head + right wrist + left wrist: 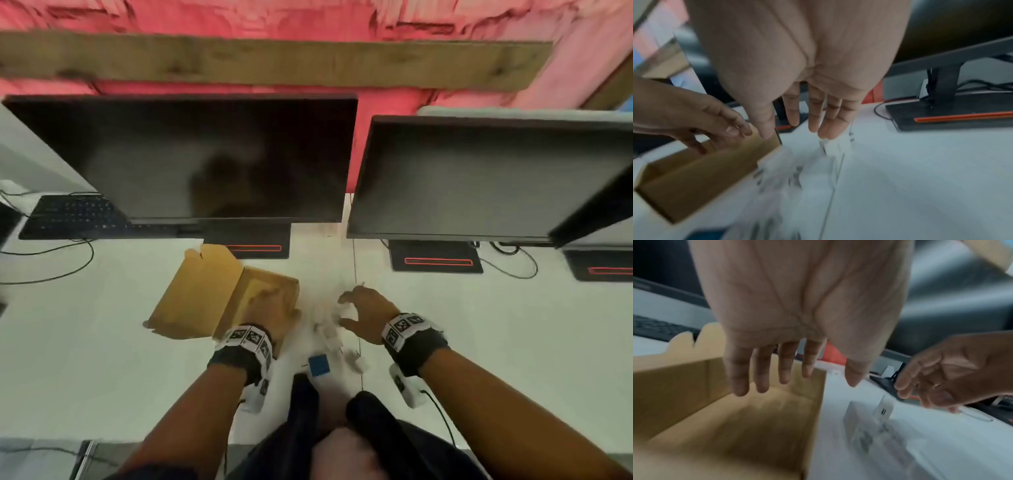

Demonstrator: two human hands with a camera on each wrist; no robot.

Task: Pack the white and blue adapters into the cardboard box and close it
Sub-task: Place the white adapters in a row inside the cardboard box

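Note:
The cardboard box [274, 278] stands open on the white desk, its lid flap [198, 291] laid back to the left. In the left wrist view the box's [813, 418] floor is bare. My left hand [270, 303] hovers over the box with straight fingers [784, 369] and holds nothing. My right hand [344, 310] is spread open just above several blurred white adapters [325, 327], right of the box. Its fingertips [826, 129] are close over one white adapter [836, 144]. A blue adapter [319, 366] lies nearer me, beside another white adapter [356, 363].
Two dark monitors [205, 157] [479, 178] on black stands line the back of the desk. A black keyboard [78, 216] with cables sits at the far left. The desk's front edge [171, 442] runs just below my forearms.

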